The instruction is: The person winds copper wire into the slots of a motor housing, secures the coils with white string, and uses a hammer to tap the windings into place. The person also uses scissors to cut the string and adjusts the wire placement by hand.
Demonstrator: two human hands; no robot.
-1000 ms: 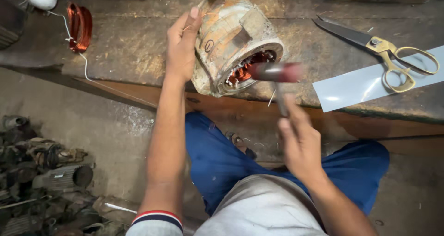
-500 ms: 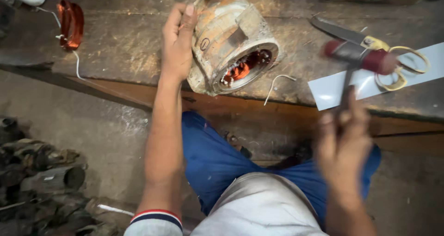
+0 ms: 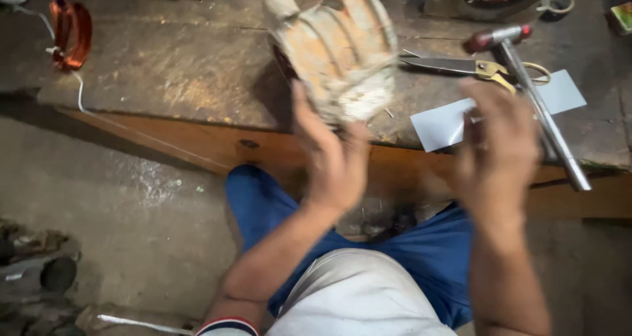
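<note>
My left hand (image 3: pixel 336 161) props the ribbed motor housing (image 3: pixel 339 53) at the bench (image 3: pixel 164 72) edge, fingers loosely spread against it. Right hand (image 3: pixel 497 145) hangs open, gripping nothing, hammer (image 3: pixel 536 105) lying beside it.

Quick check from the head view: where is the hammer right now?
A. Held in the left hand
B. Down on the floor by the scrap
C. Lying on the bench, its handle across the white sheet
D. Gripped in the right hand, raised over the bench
C. The hammer lies on the bench with its handle across the white sheet beside the scissors; the right hand is open and the left hand touches the motor housing.
</note>
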